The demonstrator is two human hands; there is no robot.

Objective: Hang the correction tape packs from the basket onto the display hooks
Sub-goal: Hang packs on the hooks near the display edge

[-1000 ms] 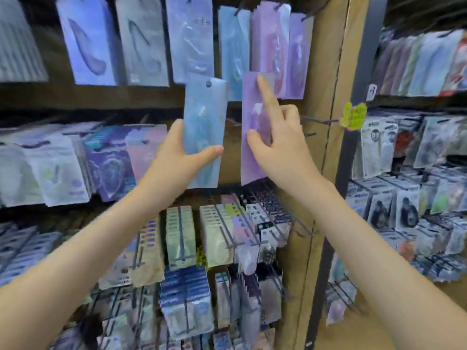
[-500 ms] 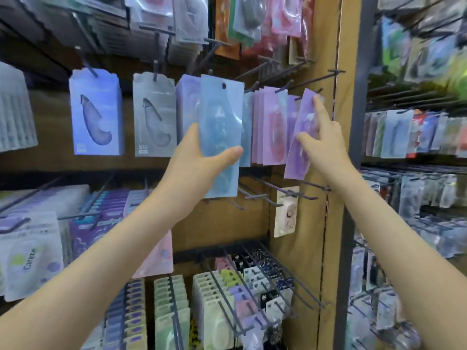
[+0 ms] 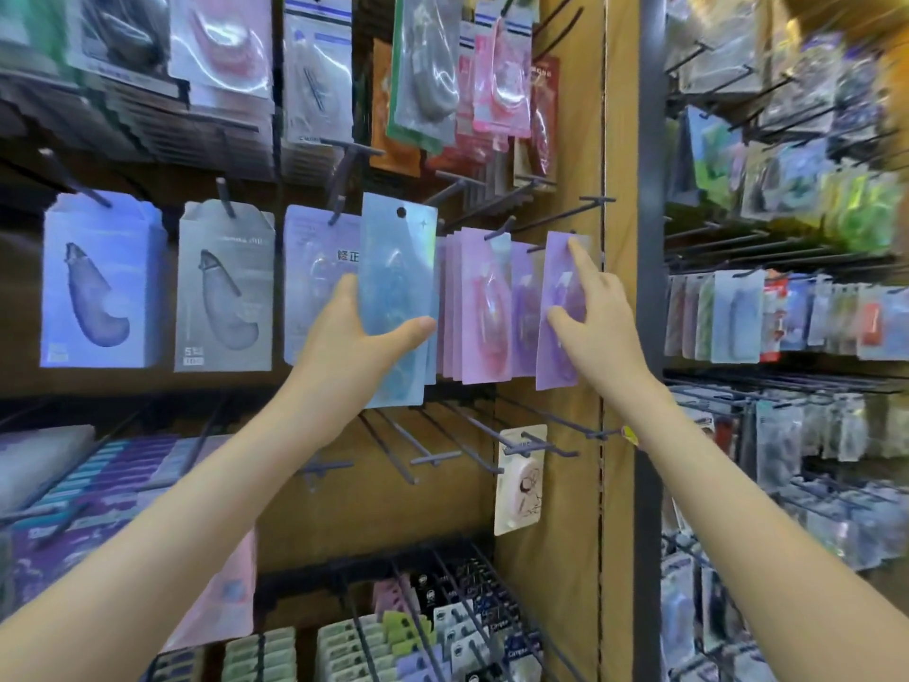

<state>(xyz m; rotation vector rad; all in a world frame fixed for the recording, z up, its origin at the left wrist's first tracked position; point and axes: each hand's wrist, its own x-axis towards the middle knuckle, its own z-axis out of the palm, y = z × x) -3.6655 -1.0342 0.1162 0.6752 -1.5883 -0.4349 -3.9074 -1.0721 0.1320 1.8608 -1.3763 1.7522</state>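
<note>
Left hand (image 3: 344, 347) fingers hidden behind blue pack (image 3: 393, 268); thumb pressed across front. Right hand (image 3: 605, 332) index fingertip covers purple pack (image 3: 557, 280) top, thumb pinching lower; whether hooked, unclear. Grips unchanged from half second ago. Both packs upright, long axes vertical; purple at right end of hanging row (image 3: 479, 307).

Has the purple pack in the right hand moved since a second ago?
Yes: the flat purple plastic pack rose from below the hanging pink packs to level with them.

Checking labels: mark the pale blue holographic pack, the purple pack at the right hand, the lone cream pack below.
pale blue holographic pack (image 3: 396, 268), head view, upper face
purple pack (image 3: 558, 273), head view, upper face
cream pack (image 3: 520, 484), head view, centre
</note>
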